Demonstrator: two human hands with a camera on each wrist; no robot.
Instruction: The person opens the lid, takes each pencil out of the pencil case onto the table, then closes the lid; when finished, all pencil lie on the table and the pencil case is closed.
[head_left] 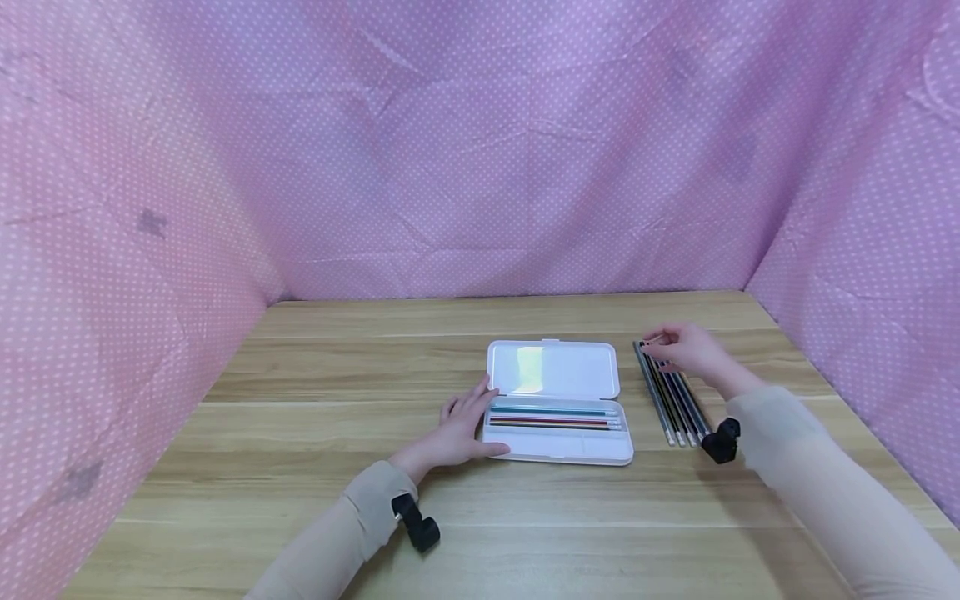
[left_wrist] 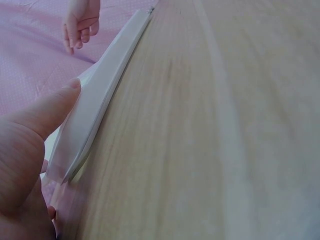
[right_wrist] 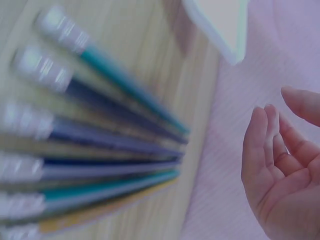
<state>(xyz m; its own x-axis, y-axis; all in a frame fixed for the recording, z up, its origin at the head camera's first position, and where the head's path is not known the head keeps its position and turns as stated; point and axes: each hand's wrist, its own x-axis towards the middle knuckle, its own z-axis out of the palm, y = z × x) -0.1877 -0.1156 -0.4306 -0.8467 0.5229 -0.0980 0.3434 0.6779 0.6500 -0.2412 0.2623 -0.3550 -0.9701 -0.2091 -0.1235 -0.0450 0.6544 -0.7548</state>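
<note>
A white pencil case (head_left: pixel 558 454) lies with its lid (head_left: pixel 577 371) laid back. Several pencils (head_left: pixel 555 423), teal, red and dark among them, rest lengthwise in its base. My left hand (head_left: pixel 457 432) holds the case's left end, with the thumb on the near edge and the fingers by the hinge. In the left wrist view that thumb touches the side wall (left_wrist: pixel 92 107). My right hand (head_left: pixel 686 350) hovers over the far ends of a row of loose pencils (head_left: pixel 671 404). The right wrist view shows its thumb and fingers apart, with nothing between them.
The wooden table (head_left: pixel 322 375) carries everything. Pink dotted cloth (head_left: pixel 480 167) hangs behind the table and along both sides. The loose pencils lie to the right of the case, their white eraser ends (right_wrist: pixel 30 117) closest to the right wrist camera.
</note>
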